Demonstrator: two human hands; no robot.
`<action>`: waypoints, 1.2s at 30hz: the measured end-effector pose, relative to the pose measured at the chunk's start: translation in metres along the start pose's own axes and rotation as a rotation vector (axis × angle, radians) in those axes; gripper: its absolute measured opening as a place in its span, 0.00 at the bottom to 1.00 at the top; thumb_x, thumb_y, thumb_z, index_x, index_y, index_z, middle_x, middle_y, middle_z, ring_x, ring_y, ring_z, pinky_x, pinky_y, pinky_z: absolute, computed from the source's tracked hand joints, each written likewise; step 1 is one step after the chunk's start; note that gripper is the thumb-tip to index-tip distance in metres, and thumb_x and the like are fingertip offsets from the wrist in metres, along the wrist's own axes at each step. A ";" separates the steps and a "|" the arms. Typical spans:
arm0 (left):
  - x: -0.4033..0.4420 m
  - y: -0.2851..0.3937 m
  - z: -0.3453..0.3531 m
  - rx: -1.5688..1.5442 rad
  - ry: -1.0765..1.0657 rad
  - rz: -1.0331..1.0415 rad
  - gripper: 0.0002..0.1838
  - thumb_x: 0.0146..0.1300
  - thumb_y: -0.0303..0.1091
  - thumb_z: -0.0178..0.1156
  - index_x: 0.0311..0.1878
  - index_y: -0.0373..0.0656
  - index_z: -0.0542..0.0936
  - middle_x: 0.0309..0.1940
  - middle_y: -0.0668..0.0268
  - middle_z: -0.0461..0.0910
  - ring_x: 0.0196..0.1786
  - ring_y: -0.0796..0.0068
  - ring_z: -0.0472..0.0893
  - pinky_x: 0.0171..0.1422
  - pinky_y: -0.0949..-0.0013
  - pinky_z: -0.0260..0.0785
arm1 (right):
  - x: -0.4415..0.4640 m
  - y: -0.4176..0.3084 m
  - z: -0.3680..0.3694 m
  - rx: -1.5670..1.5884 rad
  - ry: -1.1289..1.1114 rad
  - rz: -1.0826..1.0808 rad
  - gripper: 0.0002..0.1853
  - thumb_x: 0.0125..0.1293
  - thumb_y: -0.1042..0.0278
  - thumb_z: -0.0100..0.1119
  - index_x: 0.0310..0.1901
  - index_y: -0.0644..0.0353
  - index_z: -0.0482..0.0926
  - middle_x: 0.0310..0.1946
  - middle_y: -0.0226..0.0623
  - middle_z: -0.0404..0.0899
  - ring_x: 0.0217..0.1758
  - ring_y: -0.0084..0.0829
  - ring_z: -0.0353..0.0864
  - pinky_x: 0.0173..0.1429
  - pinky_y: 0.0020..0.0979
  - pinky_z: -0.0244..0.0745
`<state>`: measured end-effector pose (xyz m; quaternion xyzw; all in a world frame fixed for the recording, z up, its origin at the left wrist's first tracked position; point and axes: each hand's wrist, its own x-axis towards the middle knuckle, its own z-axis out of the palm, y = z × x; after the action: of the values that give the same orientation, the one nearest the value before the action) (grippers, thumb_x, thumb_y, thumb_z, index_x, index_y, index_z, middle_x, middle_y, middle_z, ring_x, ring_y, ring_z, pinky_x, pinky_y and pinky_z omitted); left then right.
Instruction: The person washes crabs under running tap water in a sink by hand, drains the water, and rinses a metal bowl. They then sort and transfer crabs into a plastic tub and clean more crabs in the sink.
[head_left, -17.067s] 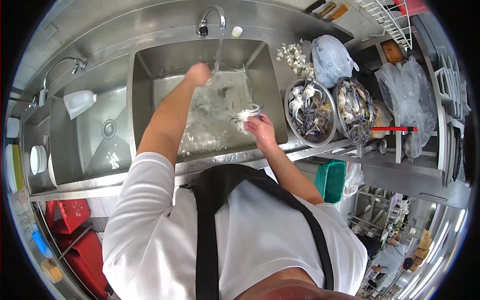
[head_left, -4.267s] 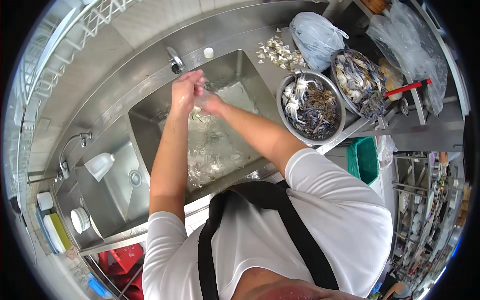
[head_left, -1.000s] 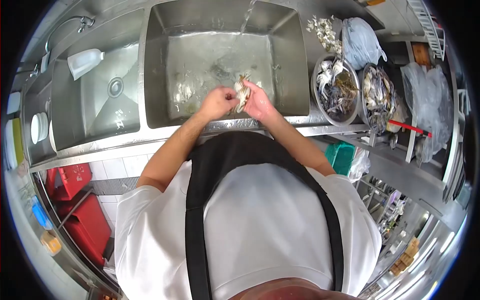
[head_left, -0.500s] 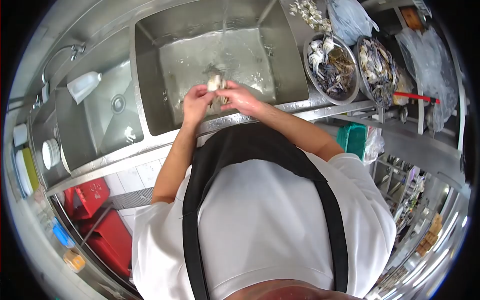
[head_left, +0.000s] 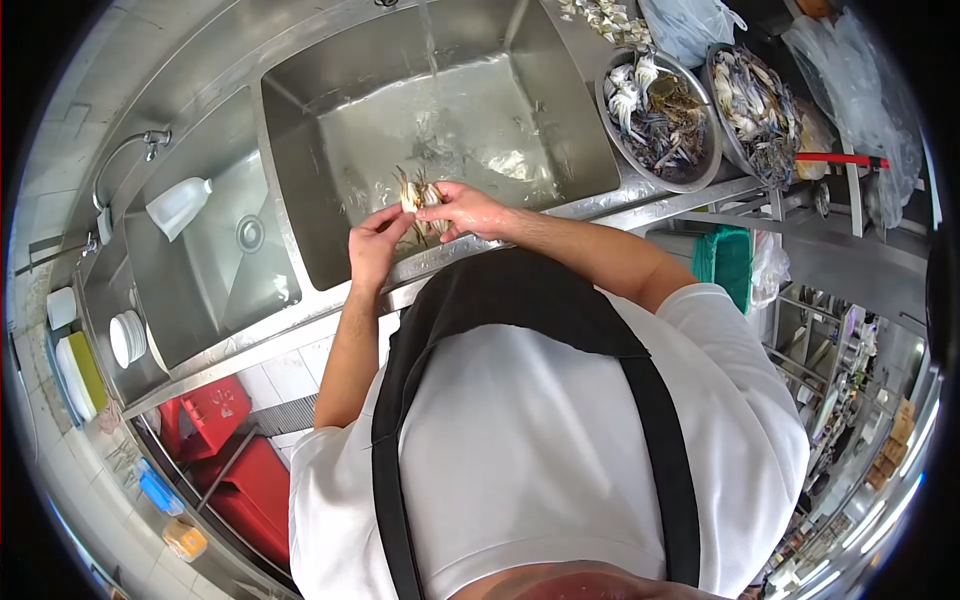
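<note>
A pale crab [head_left: 425,200] with its legs pointing up is between my two hands, over the near side of the large steel sink [head_left: 300,220]. My left hand [head_left: 375,240] pinches its left side with thumb and fingers. From the right, my right hand [head_left: 468,212] wraps its fingers round the other side. Water runs from above into the sink, where shallow water covers the bottom. Right of the sink, a metal colander [head_left: 608,120] holds crabs and darker scraps, and beside it a second bowl is heaped with crabs [head_left: 745,100].
White pieces [head_left: 612,22] lie behind the colander near a tied plastic bag [head_left: 690,28]. A smaller sink at left holds a white plastic jug [head_left: 180,207]. Stacked white dishes [head_left: 127,338] stand further left. Below the counter are a green-lined bin [head_left: 722,262] and red bins [head_left: 255,485].
The hands, apart at first and later together near the tap, are now at the sink's near side with a crab between them. Since half a second ago the crab's legs have come into clearer view.
</note>
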<state>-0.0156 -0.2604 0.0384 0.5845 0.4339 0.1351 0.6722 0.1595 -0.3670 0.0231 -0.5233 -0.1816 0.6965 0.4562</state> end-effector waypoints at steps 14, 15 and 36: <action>0.018 0.012 0.008 -0.034 0.036 0.056 0.13 0.63 0.31 0.65 0.46 0.32 0.85 0.34 0.65 0.86 0.37 0.80 0.82 0.45 0.76 0.73 | -0.006 -0.009 -0.008 0.263 0.051 -0.094 0.20 0.68 0.63 0.64 0.59 0.53 0.72 0.51 0.28 0.77 0.51 0.25 0.78 0.47 0.36 0.80; 0.019 0.012 0.009 -0.057 0.032 0.080 0.12 0.63 0.31 0.66 0.46 0.32 0.85 0.34 0.65 0.86 0.37 0.81 0.82 0.45 0.76 0.73 | -0.006 -0.010 -0.009 0.278 0.079 -0.095 0.20 0.68 0.63 0.64 0.59 0.52 0.72 0.51 0.28 0.78 0.52 0.25 0.78 0.48 0.38 0.80; 0.020 0.022 0.031 0.306 0.188 0.403 0.12 0.60 0.34 0.65 0.41 0.34 0.85 0.33 0.55 0.86 0.35 0.67 0.86 0.43 0.67 0.77 | -0.005 -0.014 -0.003 0.064 0.187 -0.248 0.18 0.67 0.66 0.65 0.57 0.55 0.75 0.48 0.26 0.80 0.50 0.21 0.79 0.44 0.29 0.81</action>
<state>0.0264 -0.2614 0.0477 0.7387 0.3848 0.2528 0.4923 0.1692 -0.3647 0.0351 -0.5447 -0.1793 0.5884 0.5701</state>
